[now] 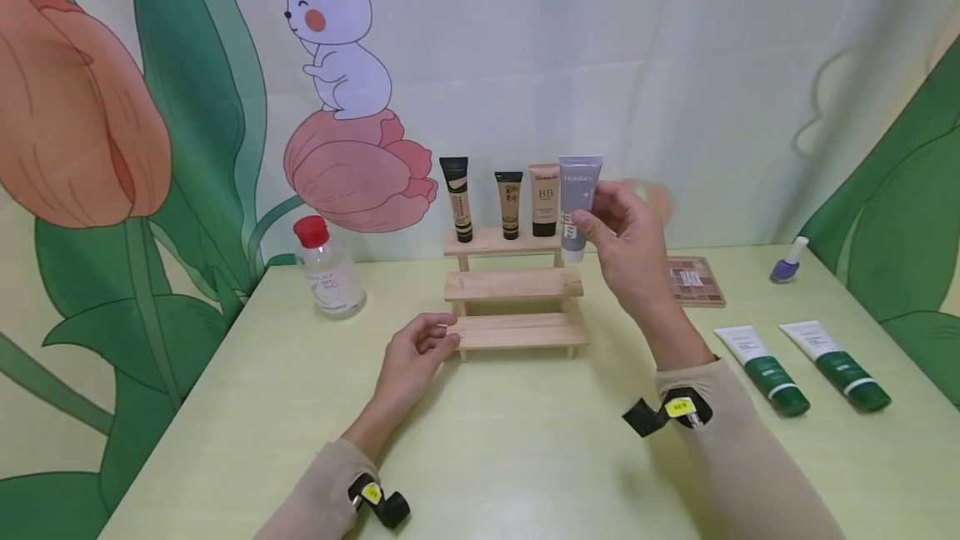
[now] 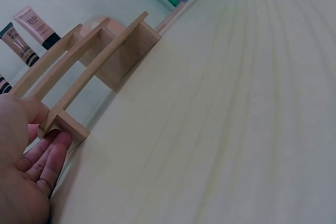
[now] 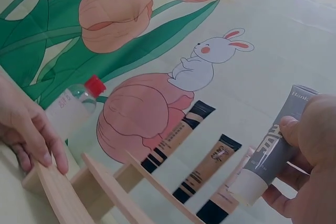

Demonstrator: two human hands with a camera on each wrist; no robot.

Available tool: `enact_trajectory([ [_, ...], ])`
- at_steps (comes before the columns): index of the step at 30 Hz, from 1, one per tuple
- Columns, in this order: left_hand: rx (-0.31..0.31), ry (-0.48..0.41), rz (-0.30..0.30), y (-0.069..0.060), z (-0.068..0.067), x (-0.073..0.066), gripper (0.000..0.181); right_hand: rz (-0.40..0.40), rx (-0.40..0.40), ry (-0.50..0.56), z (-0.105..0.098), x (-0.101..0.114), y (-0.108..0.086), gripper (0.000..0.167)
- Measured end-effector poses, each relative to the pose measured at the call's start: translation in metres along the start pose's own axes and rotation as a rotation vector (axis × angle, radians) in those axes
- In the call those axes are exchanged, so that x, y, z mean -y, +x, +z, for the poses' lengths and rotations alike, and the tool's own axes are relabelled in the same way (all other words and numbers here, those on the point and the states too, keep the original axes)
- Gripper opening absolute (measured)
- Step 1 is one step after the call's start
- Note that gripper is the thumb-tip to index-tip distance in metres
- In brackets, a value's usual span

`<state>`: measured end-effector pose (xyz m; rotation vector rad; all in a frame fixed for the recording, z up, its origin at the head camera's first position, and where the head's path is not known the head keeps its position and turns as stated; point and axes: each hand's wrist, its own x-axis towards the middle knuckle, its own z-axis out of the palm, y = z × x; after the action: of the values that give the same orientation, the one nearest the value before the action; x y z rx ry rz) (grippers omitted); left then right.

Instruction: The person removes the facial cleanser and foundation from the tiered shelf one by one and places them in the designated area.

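Your right hand (image 1: 633, 252) pinches the smooth, flat-crimped grey tube (image 1: 579, 197), cap down; swung leftward, it could knock the BB tube (image 1: 544, 197) standing beside. Further left, your left hand (image 1: 415, 354) grips the stepped rack (image 1: 513, 283) of pale wood, whose narrow top step (image 1: 483, 246) gives little footing.
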<state>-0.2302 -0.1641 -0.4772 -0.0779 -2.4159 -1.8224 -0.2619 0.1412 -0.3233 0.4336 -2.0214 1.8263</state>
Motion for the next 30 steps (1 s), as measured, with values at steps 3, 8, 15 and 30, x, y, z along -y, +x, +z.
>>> enact_trajectory([
  [3, 0.003, -0.001, 0.000, 0.000, 0.001, -0.001, 0.024, 0.006, -0.014, -0.033, -0.014, 0.001, -0.004, 0.037],
  [8, 0.013, -0.003, 0.005, -0.001, 0.000, -0.002, 0.025, 0.034, -0.016, -0.120, -0.039, 0.001, -0.013, 0.041],
  [15, 0.010, -0.002, 0.010, -0.001, -0.004, -0.003, 0.026, 0.124, -0.054, -0.260, -0.070, -0.009, -0.026, 0.044],
  [30, 0.011, -0.018, 0.003, -0.001, 0.002, -0.001, 0.026, 0.278, -0.015, -0.419, -0.111, -0.048, -0.073, 0.050],
])
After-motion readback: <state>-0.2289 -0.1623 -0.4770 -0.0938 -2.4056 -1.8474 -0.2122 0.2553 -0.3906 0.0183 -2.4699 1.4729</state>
